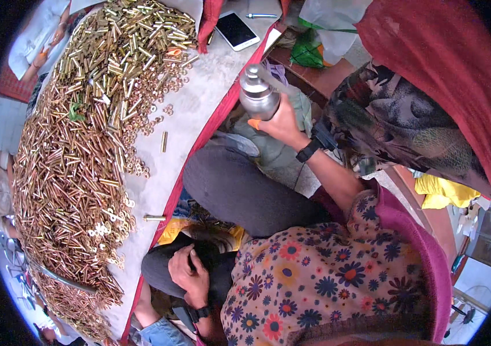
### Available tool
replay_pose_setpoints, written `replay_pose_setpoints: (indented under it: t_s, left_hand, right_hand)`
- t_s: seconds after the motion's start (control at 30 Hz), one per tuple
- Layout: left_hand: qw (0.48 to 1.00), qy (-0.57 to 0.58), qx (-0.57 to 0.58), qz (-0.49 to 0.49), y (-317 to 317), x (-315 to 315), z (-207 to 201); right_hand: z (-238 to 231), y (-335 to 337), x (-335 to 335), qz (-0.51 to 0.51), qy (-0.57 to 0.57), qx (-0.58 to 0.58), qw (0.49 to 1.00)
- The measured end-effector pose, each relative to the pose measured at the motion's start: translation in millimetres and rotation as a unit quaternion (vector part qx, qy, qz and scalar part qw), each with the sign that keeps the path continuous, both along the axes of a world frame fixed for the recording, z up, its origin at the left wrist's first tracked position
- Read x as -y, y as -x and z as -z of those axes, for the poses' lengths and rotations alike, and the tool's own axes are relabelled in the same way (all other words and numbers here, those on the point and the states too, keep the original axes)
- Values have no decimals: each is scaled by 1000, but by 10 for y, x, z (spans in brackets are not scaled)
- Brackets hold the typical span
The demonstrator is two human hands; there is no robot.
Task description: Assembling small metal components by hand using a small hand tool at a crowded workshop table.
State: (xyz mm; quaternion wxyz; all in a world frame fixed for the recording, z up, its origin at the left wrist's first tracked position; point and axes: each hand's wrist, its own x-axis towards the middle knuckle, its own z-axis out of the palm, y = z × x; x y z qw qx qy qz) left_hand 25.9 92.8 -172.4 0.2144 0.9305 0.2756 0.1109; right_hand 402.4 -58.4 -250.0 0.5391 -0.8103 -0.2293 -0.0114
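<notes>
A shiny rounded steel bottle (259, 104) with a narrower capped top is gripped in my right hand (283, 122), held up beside the cloth edge. Something orange covers one fingertip of that hand, and a dark band circles the wrist. Part of the bottle's right side is blurred. My left hand (190, 275) rests on my dark-trousered knee, fingers loosely laid out with nothing visible in them. Left of my knees spreads a large heap of gold-coloured metal rods (72, 173), with small nuts or washers (156, 118) along its near side.
The heap lies on a pale cloth (196, 101) with a red border. One loose rod (164, 142) and another rod (154, 218) lie near that border. Toward the top are a white phone (237, 32) and a pen (261, 16). A person in camouflage-patterned clothing (407, 109) sits close by.
</notes>
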Motion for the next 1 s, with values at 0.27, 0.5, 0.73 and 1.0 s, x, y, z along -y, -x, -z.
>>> replay_pose_setpoints:
  t_s: [0.27,0.5,0.73,1.0]
  left_hand:
    - [999,-23,-45,5,-91,-5,-33]
    - [995,-38,-94,8,-140,-11,-27]
    - [990,-29,-137,2,-175,-18,-18]
    - [993,-14,-119,10,-174,-31,-8]
  right_hand:
    - [577,-126,29,-3,-61,-155,986]
    - [979,-353,-135,-5,-43,-97,994]
    - [1701,-482,-321,-31,-181,-99,978]
    - [1798,-588,-396,-64,-55,-91,992]
